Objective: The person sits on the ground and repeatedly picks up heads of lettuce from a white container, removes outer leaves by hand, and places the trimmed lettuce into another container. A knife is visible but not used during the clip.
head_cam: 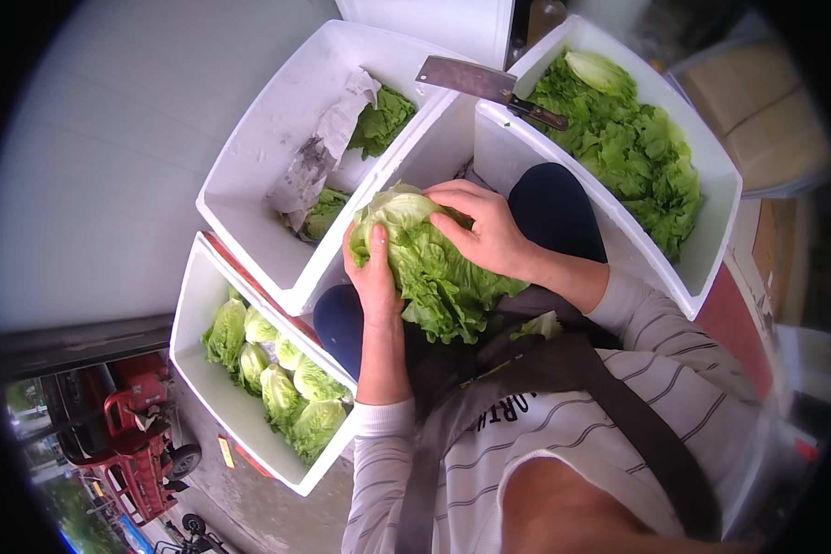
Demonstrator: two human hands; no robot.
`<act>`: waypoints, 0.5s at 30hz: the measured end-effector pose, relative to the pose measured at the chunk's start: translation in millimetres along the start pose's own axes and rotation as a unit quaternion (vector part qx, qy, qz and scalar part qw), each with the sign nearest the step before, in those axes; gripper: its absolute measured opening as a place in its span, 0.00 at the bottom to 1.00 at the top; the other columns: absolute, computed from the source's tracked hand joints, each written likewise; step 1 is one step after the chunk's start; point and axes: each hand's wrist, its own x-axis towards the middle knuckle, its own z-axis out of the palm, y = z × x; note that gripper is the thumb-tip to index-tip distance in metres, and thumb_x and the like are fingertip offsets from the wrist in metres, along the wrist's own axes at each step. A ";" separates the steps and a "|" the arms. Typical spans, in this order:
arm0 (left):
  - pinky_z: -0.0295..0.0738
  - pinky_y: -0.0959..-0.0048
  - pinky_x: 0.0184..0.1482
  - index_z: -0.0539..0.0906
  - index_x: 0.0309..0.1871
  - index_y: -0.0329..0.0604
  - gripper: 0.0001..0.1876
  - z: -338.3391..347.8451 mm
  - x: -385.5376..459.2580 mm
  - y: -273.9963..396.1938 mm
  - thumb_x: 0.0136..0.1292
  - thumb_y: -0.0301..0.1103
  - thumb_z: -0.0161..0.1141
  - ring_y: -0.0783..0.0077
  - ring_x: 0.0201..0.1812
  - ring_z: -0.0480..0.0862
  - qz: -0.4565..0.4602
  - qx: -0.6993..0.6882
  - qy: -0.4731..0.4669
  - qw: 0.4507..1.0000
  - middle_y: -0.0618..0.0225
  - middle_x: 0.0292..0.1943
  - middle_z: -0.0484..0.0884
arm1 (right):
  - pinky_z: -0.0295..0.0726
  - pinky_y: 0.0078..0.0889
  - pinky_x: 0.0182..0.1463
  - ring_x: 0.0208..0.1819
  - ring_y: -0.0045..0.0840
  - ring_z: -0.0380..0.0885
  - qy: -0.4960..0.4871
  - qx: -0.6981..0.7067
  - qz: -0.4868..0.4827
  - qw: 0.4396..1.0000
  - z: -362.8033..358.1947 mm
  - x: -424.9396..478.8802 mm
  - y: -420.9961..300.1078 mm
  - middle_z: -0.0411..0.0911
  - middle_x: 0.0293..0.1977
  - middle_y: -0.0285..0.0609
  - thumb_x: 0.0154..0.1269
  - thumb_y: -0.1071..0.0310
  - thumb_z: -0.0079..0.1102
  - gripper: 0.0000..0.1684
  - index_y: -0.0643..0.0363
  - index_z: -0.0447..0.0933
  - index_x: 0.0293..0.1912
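A leafy head of lettuce point(450, 277) lies in front of me above my lap, its pale base turned up and away from me. My left hand point(374, 270) grips it from the left side, thumb on the near face. On its upper right, my right hand point(481, 225) rests with fingers curled over the pale outer leaves; whether it grips or only touches a leaf is hard to see. A loose leaf point(539, 327) lies on the dark apron point(561, 367) over my lap.
A cleaver point(467, 77) lies across the foam boxes' rims. The right foam box point(717, 208) holds loose lettuce leaves. Newspaper point(325, 152) and lettuce sit in the upper left foam box point(249, 159). Several trimmed heads point(280, 395) fill the lower left foam box point(197, 332). A red vehicle point(131, 429) stands beyond.
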 end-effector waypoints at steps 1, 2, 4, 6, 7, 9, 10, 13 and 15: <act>0.79 0.69 0.51 0.71 0.62 0.34 0.25 -0.8 -0.3 -2.0 0.68 0.38 0.62 0.67 0.50 0.80 0.022 0.015 0.003 1.000 0.58 0.54 0.78 | 0.80 0.33 0.42 0.41 0.40 0.82 0.012 -0.028 -0.027 0.999 0.8 -0.4 -4.9 0.81 0.43 0.48 0.59 0.74 0.64 0.11 0.65 0.78 0.43; 0.80 0.70 0.49 0.71 0.62 0.33 0.25 -1.2 -0.9 -3.2 0.69 0.41 0.61 0.66 0.49 0.81 0.045 0.030 0.006 0.999 0.58 0.53 0.78 | 0.80 0.32 0.42 0.39 0.41 0.82 0.023 -0.057 -0.042 0.997 2.9 -0.2 -8.3 0.81 0.41 0.48 0.59 0.75 0.63 0.11 0.65 0.78 0.43; 0.79 0.70 0.50 0.71 0.62 0.33 0.25 3.3 -3.2 0.4 0.69 0.41 0.60 0.67 0.49 0.81 0.044 0.029 0.019 0.998 0.58 0.53 0.78 | 0.81 0.32 0.41 0.40 0.39 0.82 0.022 -0.038 -0.031 0.999 2.2 -0.5 -4.3 0.81 0.42 0.47 0.59 0.74 0.63 0.13 0.64 0.77 0.45; 0.78 0.70 0.50 0.71 0.62 0.33 0.25 3.9 -4.2 2.1 0.70 0.41 0.59 0.67 0.49 0.80 0.036 0.027 0.024 0.999 0.59 0.53 0.78 | 0.80 0.34 0.44 0.43 0.38 0.81 -0.008 0.004 0.026 1.000 -1.1 -0.4 -3.5 0.79 0.45 0.47 0.59 0.72 0.65 0.17 0.63 0.76 0.48; 0.78 0.70 0.51 0.71 0.63 0.33 0.25 2.7 -4.0 2.5 0.70 0.41 0.59 0.67 0.50 0.80 0.029 0.025 0.023 0.999 0.59 0.54 0.78 | 0.80 0.35 0.47 0.46 0.38 0.80 -0.037 0.035 0.078 0.996 -4.4 0.5 -5.6 0.78 0.48 0.48 0.59 0.69 0.66 0.20 0.62 0.75 0.50; 0.77 0.70 0.53 0.71 0.63 0.33 0.25 4.7 -5.4 3.9 0.69 0.40 0.60 0.68 0.51 0.79 0.013 0.018 0.014 1.000 0.59 0.54 0.78 | 0.77 0.38 0.54 0.53 0.39 0.76 -0.061 0.003 0.092 0.994 -4.1 -0.5 -3.9 0.74 0.54 0.49 0.57 0.64 0.69 0.27 0.60 0.73 0.56; 0.75 0.70 0.55 0.70 0.62 0.33 0.25 9.6 -8.1 5.8 0.68 0.39 0.62 0.68 0.52 0.79 0.004 0.013 0.006 1.000 0.59 0.53 0.78 | 0.75 0.40 0.58 0.57 0.40 0.74 -0.057 -0.059 0.054 0.995 0.8 -3.8 2.3 0.71 0.57 0.50 0.57 0.61 0.70 0.32 0.58 0.71 0.59; 0.76 0.71 0.54 0.71 0.61 0.33 0.26 14.3 -9.9 1.1 0.66 0.40 0.65 0.69 0.50 0.79 -0.015 0.011 -0.001 1.000 0.60 0.52 0.79 | 0.64 0.42 0.69 0.66 0.43 0.64 -0.101 -0.031 0.092 0.990 5.1 -12.6 21.3 0.62 0.65 0.53 0.54 0.54 0.73 0.44 0.56 0.65 0.67; 0.76 0.71 0.53 0.71 0.61 0.33 0.26 14.6 -8.3 -0.4 0.66 0.40 0.66 0.69 0.50 0.79 -0.020 0.023 -0.007 0.999 0.60 0.51 0.79 | 0.66 0.40 0.68 0.66 0.38 0.65 -0.117 0.103 0.140 0.978 7.8 -14.2 30.5 0.64 0.64 0.52 0.55 0.56 0.73 0.44 0.57 0.64 0.68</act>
